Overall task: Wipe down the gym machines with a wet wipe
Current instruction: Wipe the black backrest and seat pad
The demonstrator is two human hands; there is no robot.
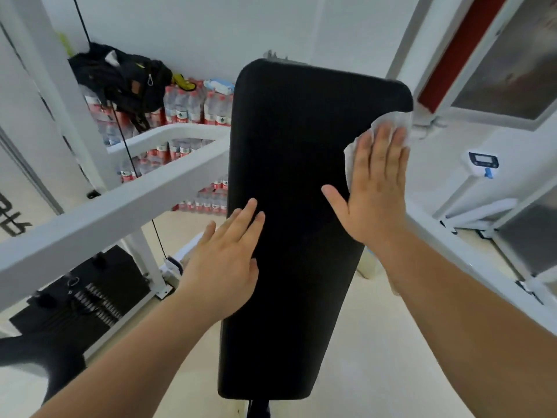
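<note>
Wet wipe: white, crumpled, spread flat under the right hand against the black pad of the gym machine; sits high on the pad's right side, just below the rounded upper right corner; its outer part laps past the pad's right edge, and a strip of it shows left of the index finger.

Right hand: fully open, fingers straight and close together, thumb spread wide to the left; palm and fingers press the wipe onto the pad; nothing curled round it.

Left hand: also open, fingers straight and a little fanned; lies flat over the pad's left edge, lower down than the right hand; holds nothing.

Pad: long, tilted away from the camera, corners rounded; a wide bare strip runs down its middle between the two hands; lower half uncovered to its bottom edge.

Around it: white frame bar slants in from the left and passes behind the pad's left edge; a second white bar runs beside the right forearm; pale floor shows open on both sides of the pad's lower end.

Farther out: black weight stack low left with a thin cable rising past it; packs of water bottles against the back wall, a black bag on top of them.
</note>
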